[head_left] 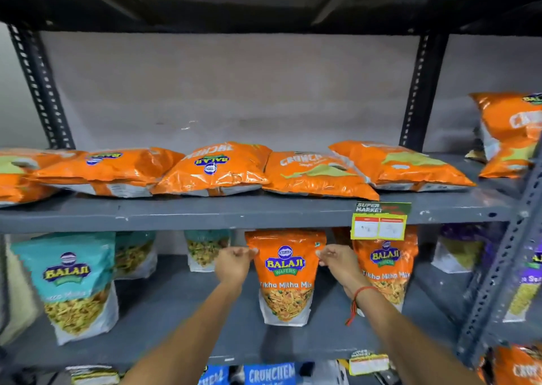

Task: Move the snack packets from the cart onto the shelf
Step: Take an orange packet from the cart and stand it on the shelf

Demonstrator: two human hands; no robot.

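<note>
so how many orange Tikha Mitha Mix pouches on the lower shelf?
2 clearly. One stands upright at centre, pinched at its top corners by the left hand and right hand. The second stands just right, partly behind it. More may be hidden behind.

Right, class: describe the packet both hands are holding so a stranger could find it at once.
Find the grey metal shelf below the yellow price tag. The upright orange Tikha Mitha Mix pouch stands there. Unlike its orange twin behind, the left hand and right hand pinch its top corners.
</note>
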